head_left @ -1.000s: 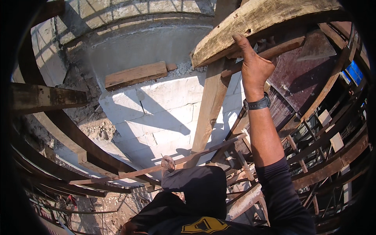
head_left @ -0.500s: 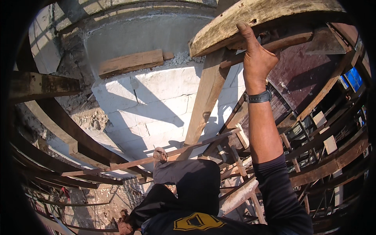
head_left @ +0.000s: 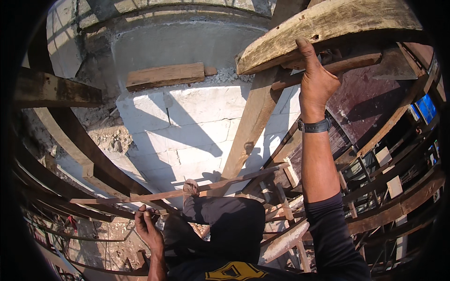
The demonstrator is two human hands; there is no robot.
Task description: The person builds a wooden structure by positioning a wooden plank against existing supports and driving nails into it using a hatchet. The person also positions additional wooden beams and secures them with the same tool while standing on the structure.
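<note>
My right hand (head_left: 318, 82) grips the weathered pale timber beam (head_left: 335, 18), thumb up against it, fingers partly hidden beneath, beside a narrower wooden bar (head_left: 361, 61). A dark watch sits on that wrist. My left hand (head_left: 148, 224) is low at the left, near a thin wooden rail (head_left: 117, 200), fingertips pinched on something too small to make out. An upright plank (head_left: 246, 136) runs down from under the beam toward that rail. My foot (head_left: 191, 187) is at the rail, below my bent, dark-trousered knee.
A white block wall (head_left: 187, 131) and grey concrete ledge (head_left: 173, 47) bear a short wood offcut (head_left: 164, 75). Dark timbers (head_left: 56, 89) cross at left. A maroon board (head_left: 356, 103), crowded timber framing (head_left: 398, 206) and a blue sheet (head_left: 424, 105) are at right. Rubble ground (head_left: 98, 234) shows far below.
My left hand has risen from the lower edge into view near the thin rail. My right hand keeps its hold on the beam; only the view has shifted slightly.
</note>
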